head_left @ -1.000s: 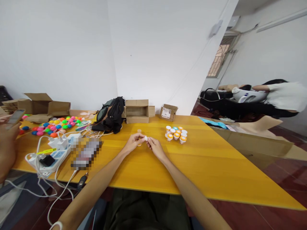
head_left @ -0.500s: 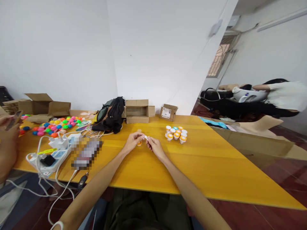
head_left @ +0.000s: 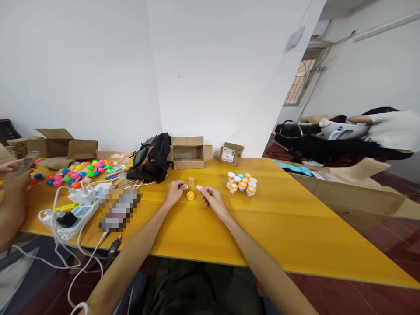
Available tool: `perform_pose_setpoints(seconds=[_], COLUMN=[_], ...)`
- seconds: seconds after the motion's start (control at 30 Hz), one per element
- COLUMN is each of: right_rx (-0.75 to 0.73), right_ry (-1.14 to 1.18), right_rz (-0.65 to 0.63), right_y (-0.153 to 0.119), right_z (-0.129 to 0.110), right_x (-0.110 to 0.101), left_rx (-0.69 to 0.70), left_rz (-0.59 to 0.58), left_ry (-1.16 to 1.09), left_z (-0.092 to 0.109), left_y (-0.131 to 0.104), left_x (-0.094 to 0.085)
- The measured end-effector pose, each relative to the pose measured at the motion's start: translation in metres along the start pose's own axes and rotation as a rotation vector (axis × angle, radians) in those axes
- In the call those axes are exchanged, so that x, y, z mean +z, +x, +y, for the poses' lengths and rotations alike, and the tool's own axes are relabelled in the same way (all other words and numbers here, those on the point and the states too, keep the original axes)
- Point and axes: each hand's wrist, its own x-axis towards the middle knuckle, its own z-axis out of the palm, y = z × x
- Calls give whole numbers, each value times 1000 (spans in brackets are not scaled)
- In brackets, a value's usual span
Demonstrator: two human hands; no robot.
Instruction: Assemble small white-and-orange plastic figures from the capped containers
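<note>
My left hand (head_left: 176, 192) pinches a small white piece (head_left: 186, 187), thin and partly hidden by the fingertips. Between the fingers of my right hand (head_left: 211, 198) is another small white piece (head_left: 199, 187) with dark marks on it. The two hands are apart. On the table between them stands an orange-and-white cap (head_left: 190, 195), and a small clear cup (head_left: 191, 180) is just behind it. To the right of my right hand, several small containers with white, orange and teal lids (head_left: 242, 183) stand in a cluster.
At the left lie colourful balls (head_left: 75, 176), a power strip (head_left: 78, 212) with cables and a blurred-out device (head_left: 120, 211). A black bag (head_left: 154, 159) and an open cardboard box (head_left: 188, 153) stand at the back. Another person's hand (head_left: 15, 192) holds a phone at far left.
My hands have moved apart, each with a white piece; before, they met at one white item. The orange-and-white cap and clear cup now show fully. The other person's phone has shifted slightly right.
</note>
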Motion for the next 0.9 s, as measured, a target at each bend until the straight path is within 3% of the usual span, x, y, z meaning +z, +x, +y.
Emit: perform_pose_setpoints(seconds=[0.23, 0.37, 0.5, 0.7, 0.9], right_rx=[-6, -34, -111, -225, -140], right_ry=[20, -12, -91, -168, -77], right_rz=[8, 23, 69, 101, 43], right_y=[1, 3, 4, 1, 0], right_z=[1, 7, 13, 10, 5], right_x=[0, -1, 0, 1, 1], left_rx=[33, 67, 140, 118, 92], left_rz=[-2, 55, 78, -209, -192], left_ry=[248, 298, 153, -173, -298], left_z=[-4, -1, 13, 32, 31], left_y=[-1, -2, -8, -20, -18], left_x=[-1, -3, 1, 14, 14])
